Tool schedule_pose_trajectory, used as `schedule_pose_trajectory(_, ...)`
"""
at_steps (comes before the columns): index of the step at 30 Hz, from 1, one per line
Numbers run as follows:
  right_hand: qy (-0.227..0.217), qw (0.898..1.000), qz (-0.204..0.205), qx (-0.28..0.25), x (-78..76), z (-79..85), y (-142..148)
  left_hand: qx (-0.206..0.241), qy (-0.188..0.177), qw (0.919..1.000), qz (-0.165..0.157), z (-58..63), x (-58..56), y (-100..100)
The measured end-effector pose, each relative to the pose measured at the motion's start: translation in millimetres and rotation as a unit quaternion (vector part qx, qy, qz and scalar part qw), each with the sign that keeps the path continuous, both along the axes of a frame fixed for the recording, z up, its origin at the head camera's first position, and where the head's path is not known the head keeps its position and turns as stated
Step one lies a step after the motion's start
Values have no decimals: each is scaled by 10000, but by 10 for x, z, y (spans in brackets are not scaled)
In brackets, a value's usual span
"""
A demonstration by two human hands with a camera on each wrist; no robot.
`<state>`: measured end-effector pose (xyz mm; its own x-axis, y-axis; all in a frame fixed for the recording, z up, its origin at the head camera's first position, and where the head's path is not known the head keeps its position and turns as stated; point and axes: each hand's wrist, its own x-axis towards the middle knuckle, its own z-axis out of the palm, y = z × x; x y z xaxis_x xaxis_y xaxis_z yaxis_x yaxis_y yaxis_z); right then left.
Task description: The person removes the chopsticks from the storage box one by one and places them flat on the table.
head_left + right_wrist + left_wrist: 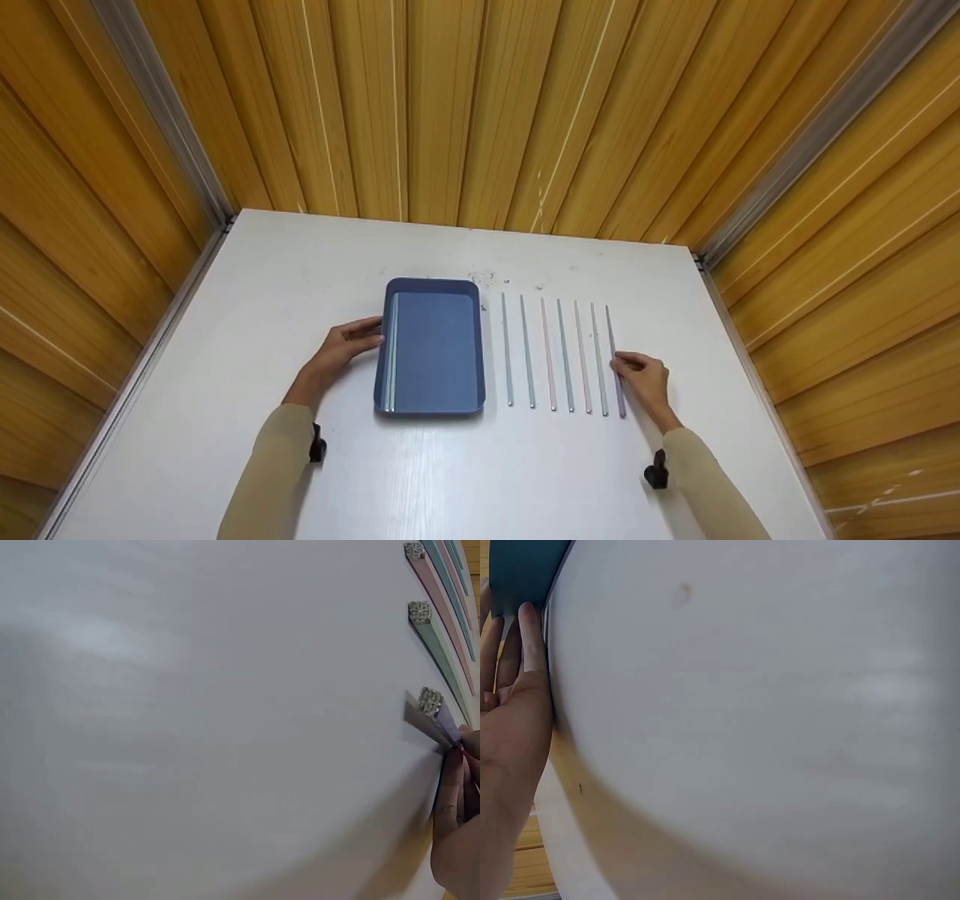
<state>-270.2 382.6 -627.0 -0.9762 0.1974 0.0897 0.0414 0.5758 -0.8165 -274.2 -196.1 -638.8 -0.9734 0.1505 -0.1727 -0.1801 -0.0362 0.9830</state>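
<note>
1. One tray [442, 345], blue, centre of the frame, upright on the table [450, 480]. Tray sticks [394, 352], apparently a pair, lie lengthwise along its left wall.
2. One purple stick [620, 397], right of centre, at the right end of a row. Its near end looks slightly raised above its shadow; whether the far end touches the table, cannot tell.
3. Six other sticks [565, 360], between tray and purple stick, roughly parallel, spaced apart; blue, pink and green tones.
4. One left hand [341, 349], left of centre. Fingers mostly straight, tips against the tray's left wall; nothing enclosed in the palm.
5. One right hand [646, 377], right of centre. Thumb and fingers closed in a pinch on the purple stick, near its middle.
6. Hazards, by judgement:
 a. Purple stick could swivel or slip, being slim and pinched at one spot only.
 b. Green stick [598, 360], just beside it, could roll out of line if the purple stick's end or a fingertip brushes it.
 c. Tray could slide rightward if the left hand presses too hard; its loose sticks could then shift.
</note>
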Motion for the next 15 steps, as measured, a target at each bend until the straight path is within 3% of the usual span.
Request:
schedule_pose_trajectory(7,-33,9999,-100,-2,3,5,-16,43,18,10000,-6,9,2,-15)
schedule_pose_trajectory(11,-197,9973,-165,-687,17,46,-3,43,15,9999,-92,7,4,-16)
schedule_pose_trajectory(15,-484,9856,-238,-1604,24,139,-15,37,-10,9999,-104,9,12,-24)
